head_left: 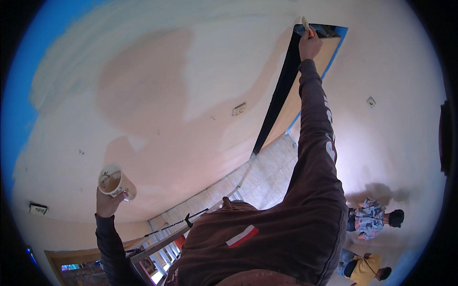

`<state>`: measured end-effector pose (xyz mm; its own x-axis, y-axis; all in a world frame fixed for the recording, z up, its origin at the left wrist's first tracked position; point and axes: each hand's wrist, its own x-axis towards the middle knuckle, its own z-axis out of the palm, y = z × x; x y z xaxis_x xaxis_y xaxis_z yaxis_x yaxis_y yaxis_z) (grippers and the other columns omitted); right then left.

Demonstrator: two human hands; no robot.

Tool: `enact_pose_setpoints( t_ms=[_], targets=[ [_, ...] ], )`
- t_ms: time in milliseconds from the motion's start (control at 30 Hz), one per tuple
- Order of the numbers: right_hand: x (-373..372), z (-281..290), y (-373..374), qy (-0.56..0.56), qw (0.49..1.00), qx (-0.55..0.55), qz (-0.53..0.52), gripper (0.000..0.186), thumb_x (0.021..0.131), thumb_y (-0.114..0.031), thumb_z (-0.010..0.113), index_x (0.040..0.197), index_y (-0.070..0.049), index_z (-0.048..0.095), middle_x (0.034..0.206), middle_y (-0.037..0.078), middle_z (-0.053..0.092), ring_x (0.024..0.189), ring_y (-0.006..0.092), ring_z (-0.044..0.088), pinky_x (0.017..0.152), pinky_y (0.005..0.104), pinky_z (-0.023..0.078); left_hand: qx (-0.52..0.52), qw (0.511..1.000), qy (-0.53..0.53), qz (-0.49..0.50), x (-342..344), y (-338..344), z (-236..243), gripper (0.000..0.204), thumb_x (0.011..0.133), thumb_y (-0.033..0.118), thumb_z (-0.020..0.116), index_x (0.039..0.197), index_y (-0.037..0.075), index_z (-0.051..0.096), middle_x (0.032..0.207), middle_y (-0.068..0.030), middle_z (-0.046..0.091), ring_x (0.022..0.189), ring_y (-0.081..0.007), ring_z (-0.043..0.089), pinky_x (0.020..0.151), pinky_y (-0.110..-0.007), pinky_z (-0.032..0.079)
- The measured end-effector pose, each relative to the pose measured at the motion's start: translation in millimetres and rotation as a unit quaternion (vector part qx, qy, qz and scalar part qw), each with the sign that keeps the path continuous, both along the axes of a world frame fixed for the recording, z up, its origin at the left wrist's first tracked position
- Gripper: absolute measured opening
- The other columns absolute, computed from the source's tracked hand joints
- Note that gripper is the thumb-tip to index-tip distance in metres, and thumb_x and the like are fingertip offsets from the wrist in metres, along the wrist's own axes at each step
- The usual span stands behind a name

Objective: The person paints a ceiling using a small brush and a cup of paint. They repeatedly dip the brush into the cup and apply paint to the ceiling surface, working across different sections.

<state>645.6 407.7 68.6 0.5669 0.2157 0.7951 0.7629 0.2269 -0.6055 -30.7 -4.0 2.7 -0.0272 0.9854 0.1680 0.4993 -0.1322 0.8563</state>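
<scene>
I'd keep an eye on that pale plastic cup (128, 187) out at eight o'clock: the left hand (110, 202) has its fingers wrapped around it, thumb against the side, and there is brownish liquid inside. If the wearer's attention goes wholly to the raised arm, the cup could tip and splash the wall (162, 157) or the tiled floor (267, 162); how level it is I can't judge. Up at one o'clock the right hand (310, 45) grips a small brush (305, 22) with some orange at its handle, right by the top of a black strip (281, 90). With the arm stretched that far, a wobble might smear the dark edge, and leaning further could upset the wearer's balance, since a ladder (164, 248) shows at seven o'clock, though the feet are hidden from me. Anything dropped might startle the two people (369, 219) at four o'clock, well apart from both hands. So the brush sits in the right fist, its pale head projecting toward twelve, while the cup rests in the left grasp, far from it.
</scene>
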Motion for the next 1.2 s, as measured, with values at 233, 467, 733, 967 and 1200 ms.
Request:
enact_pose_setpoints(
  t_ms=[233, 467, 733, 967, 1200],
  targets=[
    [-59.2, -4.6, 4.3, -0.113, 0.993, 0.021, 0.018, 0.030, 0.088, -0.023, 0.063, 0.112, -0.007, 0.071, 0.090, 0.019, 0.070, 0.085, 0.0371, 0.061, 0.078, 0.0439, 0.049, -0.044, 0.997, -0.060, 0.007, 1.9, 0.5, 4.9, 0.051, 0.072, 0.008, 0.086, 0.113, -0.002, 0.057, 0.093, -0.0059, 0.069, 0.086, -0.0138, 0.067, 0.078, -0.029, 0.055],
    [-210.7, -12.6, -72.6, -0.152, 0.982, 0.081, 0.080, 0.028, 0.088, -0.019, 0.066, 0.113, -0.007, 0.070, 0.080, 0.012, 0.063, 0.083, 0.0307, 0.054, 0.074, 0.0411, 0.046, -0.028, 0.997, -0.078, 0.006, -6.8, -0.6, -3.1, 0.057, 0.071, 0.008, 0.087, 0.118, -0.002, 0.055, 0.100, -0.0061, 0.067, 0.090, -0.0137, 0.066, 0.081, -0.030, 0.055],
    [-283.4, -7.3, -131.0, -0.112, 0.926, 0.127, 0.338, 0.024, 0.088, -0.007, 0.067, 0.112, -0.004, 0.070, 0.083, 0.005, 0.066, 0.078, 0.0177, 0.047, 0.061, 0.0286, 0.042, -0.009, 0.999, -0.045, 0.009, -13.9, 2.4, -8.5, 0.056, 0.072, 0.008, 0.086, 0.118, -0.002, 0.056, 0.100, -0.0059, 0.067, 0.091, -0.0135, 0.065, 0.082, -0.030, 0.054],
    [-191.0, -8.1, -59.8, -0.038, 0.858, 0.045, 0.510, 0.023, 0.100, -0.015, 0.058, 0.115, -0.001, 0.069, 0.096, 0.002, 0.072, 0.072, 0.0011, 0.049, 0.060, 0.0178, 0.039, -0.038, 0.998, -0.054, 0.003, -7.7, 2.7, -0.5, 0.052, 0.072, 0.008, 0.086, 0.115, -0.001, 0.057, 0.098, -0.0058, 0.068, 0.088, -0.0129, 0.065, 0.080, -0.029, 0.054],
    [-52.3, 3.1, -24.8, -0.034, 0.925, 0.000, 0.379, 0.031, 0.101, -0.024, 0.056, 0.114, -0.001, 0.070, 0.092, -0.001, 0.073, 0.069, 0.0016, 0.049, 0.064, 0.0183, 0.041, -0.038, 0.999, -0.032, 0.002, -7.4, -0.8, 0.1, 0.055, 0.072, 0.011, 0.087, 0.116, -0.001, 0.057, 0.101, -0.0059, 0.067, 0.092, -0.0131, 0.065, 0.082, -0.030, 0.053]
  ],
)
